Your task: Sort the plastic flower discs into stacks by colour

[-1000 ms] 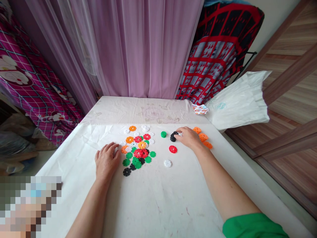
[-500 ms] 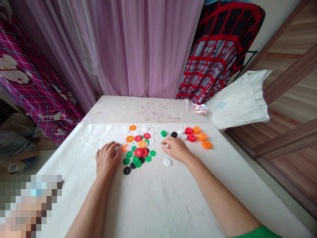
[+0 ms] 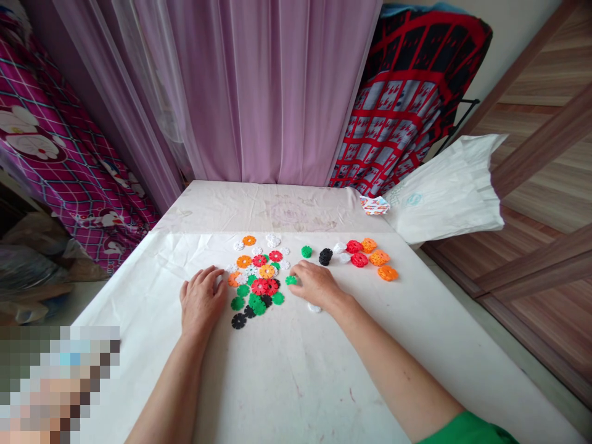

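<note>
My right hand [image 3: 317, 285] pinches the edge of a green notched plastic disc [image 3: 291, 280], a flower-shaped connector piece, at the right side of a loose pile. A white disc [image 3: 315, 308] is partly hidden under this hand. My left hand [image 3: 202, 299] rests on the table at the pile's left side, fingers loosely apart and holding nothing, near an orange disc [image 3: 234, 279]. Overlapping red discs [image 3: 259, 287], green discs [image 3: 256, 303], black discs [image 3: 238, 320] and white discs make up the pile.
Right of the pile stand small stacks by colour: a green stack [image 3: 306, 251], a black stack [image 3: 325, 256], white ones, red stacks [image 3: 359, 259] and orange stacks [image 3: 387, 273]. A white bag [image 3: 444, 191] lies at the far right corner beside a patterned paper piece [image 3: 374, 205]. Curtains hang behind.
My right hand has moved left from beside the black stack to the pile and taken hold of a green disc, shifting it slightly right. My left hand stays put.
</note>
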`<move>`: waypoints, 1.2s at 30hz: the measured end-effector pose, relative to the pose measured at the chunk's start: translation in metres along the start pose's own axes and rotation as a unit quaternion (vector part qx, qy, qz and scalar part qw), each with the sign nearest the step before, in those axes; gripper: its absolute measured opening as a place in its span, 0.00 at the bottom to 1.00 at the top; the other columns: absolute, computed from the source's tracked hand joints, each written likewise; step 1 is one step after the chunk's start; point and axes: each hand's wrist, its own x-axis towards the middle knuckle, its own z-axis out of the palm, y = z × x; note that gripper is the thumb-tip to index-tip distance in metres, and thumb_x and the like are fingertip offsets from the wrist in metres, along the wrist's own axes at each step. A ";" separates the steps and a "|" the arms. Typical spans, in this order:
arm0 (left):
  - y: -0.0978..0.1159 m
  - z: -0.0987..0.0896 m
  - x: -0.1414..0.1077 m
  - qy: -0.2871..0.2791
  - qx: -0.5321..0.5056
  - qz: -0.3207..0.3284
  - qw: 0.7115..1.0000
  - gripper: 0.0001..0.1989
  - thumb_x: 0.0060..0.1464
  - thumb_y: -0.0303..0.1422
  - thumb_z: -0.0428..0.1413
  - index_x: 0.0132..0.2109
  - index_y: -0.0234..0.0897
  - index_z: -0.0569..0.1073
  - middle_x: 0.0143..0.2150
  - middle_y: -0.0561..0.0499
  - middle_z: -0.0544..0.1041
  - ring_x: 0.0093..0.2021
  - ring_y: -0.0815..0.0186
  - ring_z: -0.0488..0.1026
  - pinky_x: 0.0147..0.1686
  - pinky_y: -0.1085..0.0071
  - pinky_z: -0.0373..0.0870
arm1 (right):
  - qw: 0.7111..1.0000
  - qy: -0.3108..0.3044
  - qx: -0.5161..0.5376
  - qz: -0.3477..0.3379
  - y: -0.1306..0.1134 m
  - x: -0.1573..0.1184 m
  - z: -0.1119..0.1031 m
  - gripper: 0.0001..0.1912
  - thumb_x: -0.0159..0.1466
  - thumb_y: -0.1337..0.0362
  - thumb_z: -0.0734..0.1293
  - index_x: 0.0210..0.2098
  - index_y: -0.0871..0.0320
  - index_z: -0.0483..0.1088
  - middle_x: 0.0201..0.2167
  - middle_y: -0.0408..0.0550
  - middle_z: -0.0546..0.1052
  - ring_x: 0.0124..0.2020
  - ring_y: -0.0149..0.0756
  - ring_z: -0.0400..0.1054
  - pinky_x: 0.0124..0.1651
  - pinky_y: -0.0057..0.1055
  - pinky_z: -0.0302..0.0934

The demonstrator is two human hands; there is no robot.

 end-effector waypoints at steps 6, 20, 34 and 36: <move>0.000 0.000 0.000 0.002 0.005 -0.001 1.000 0.18 0.61 0.38 0.46 0.51 0.44 0.76 0.61 0.47 0.73 0.64 0.53 0.64 0.64 0.48 0.52 | 0.990 0.125 -0.039 0.053 0.040 0.032 -0.031 0.11 0.60 0.60 0.69 0.43 0.52 0.76 0.58 0.51 0.69 0.59 0.46 0.60 0.58 0.40 0.53; -0.001 0.001 0.000 -0.007 0.008 -0.003 1.000 0.18 0.62 0.38 0.46 0.53 0.43 0.76 0.62 0.47 0.72 0.65 0.53 0.63 0.65 0.48 0.51 | 0.991 0.100 -0.055 0.070 0.061 0.052 -0.017 0.13 0.60 0.60 0.69 0.44 0.53 0.76 0.63 0.53 0.65 0.64 0.48 0.54 0.60 0.45 0.49; 0.000 0.001 0.000 0.004 -0.008 -0.002 1.000 0.17 0.61 0.37 0.47 0.51 0.43 0.77 0.61 0.47 0.73 0.65 0.52 0.63 0.65 0.46 0.51 | 0.998 -0.008 0.059 0.007 -0.006 -0.013 -0.001 0.09 0.63 0.60 0.66 0.40 0.52 0.77 0.40 0.44 0.79 0.41 0.35 0.72 0.41 0.29 0.58; 0.000 0.001 0.000 0.005 -0.011 -0.003 1.000 0.17 0.61 0.37 0.48 0.51 0.44 0.77 0.61 0.47 0.73 0.65 0.52 0.63 0.65 0.46 0.51 | 0.998 -0.029 0.058 -0.006 -0.019 -0.020 0.005 0.12 0.61 0.57 0.69 0.43 0.52 0.76 0.41 0.45 0.78 0.43 0.37 0.72 0.41 0.30 0.58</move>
